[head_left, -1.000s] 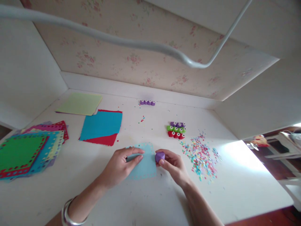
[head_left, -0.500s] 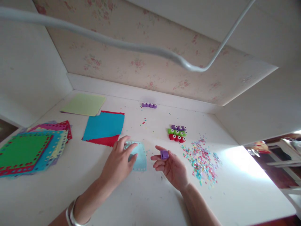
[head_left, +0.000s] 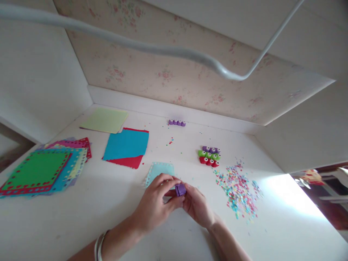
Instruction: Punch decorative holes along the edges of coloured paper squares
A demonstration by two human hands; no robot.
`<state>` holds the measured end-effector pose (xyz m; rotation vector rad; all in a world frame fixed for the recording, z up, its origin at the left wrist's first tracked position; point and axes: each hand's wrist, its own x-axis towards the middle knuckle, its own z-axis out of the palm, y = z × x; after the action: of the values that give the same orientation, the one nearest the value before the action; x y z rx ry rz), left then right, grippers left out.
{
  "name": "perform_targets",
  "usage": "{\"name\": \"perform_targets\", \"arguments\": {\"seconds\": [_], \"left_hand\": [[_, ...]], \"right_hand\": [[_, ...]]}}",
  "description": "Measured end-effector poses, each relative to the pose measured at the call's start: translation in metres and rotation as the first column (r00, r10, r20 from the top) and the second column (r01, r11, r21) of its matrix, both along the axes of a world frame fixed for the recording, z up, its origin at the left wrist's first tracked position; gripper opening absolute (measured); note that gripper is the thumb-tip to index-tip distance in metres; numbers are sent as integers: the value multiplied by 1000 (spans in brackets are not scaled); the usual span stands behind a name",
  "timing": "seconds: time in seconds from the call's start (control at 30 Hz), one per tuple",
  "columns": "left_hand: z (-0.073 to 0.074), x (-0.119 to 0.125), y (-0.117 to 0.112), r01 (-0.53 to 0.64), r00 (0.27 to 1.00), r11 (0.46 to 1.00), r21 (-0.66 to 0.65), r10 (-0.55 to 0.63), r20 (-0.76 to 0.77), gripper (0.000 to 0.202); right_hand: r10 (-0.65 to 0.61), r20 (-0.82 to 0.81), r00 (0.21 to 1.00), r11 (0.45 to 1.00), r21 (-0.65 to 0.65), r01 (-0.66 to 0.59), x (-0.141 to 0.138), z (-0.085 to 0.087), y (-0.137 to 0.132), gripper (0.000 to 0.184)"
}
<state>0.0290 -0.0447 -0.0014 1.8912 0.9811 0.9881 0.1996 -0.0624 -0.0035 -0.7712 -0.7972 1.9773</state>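
Both my hands meet at the middle of the white table around a small purple punch [head_left: 180, 189]. My right hand [head_left: 198, 205] cups the punch from the right with curled fingers. My left hand [head_left: 154, 204] has its fingers bent onto the punch from the left. A light blue paper square [head_left: 159, 170] with a punched border lies just beyond my left hand's fingertips, partly hidden by them.
A pile of paper confetti [head_left: 237, 188] lies to the right. Red, green and purple punches [head_left: 209, 155] sit in rows behind it; more purple punches [head_left: 177, 122] near the wall. A teal sheet over a red one [head_left: 126, 146], a yellow-green sheet [head_left: 104, 120] and a stack of punched papers [head_left: 40, 168] lie left.
My left hand has left the blue paper and come over to the punch. My right hand, open-palmed with the punch half a second ago, has curled round it nearer the table.
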Motion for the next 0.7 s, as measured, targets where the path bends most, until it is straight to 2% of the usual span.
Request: {"name": "perform_targets", "arguments": {"seconds": [0.1,0.27,0.37,0.57,0.63,0.7], "left_hand": [[0,-1,2,16,999,1000,26,-17,28,29],[6,-4,1,75,997,997,-4,-75,26,24],[7,-3,1,82,996,997,4,-82,32,23],[-1,-2,3,36,998,999,24,-37,41,29],[-2,-3,4,13,1000,1000,23,-14,24,28],[-2,-4,4,-11,1000,1000,29,11,-2,26]], "right_hand": [[-41,112,993,997,68,34,1,-6,-1,42],[-170,331,928,976,188,112,8,-7,-4,39],[-201,372,906,971,200,134,8,-3,-6,37],[-217,350,912,968,197,154,7,0,-7,40],[-210,382,900,967,216,134,9,1,-6,42],[-209,453,867,955,286,80,10,4,-6,41]]}}
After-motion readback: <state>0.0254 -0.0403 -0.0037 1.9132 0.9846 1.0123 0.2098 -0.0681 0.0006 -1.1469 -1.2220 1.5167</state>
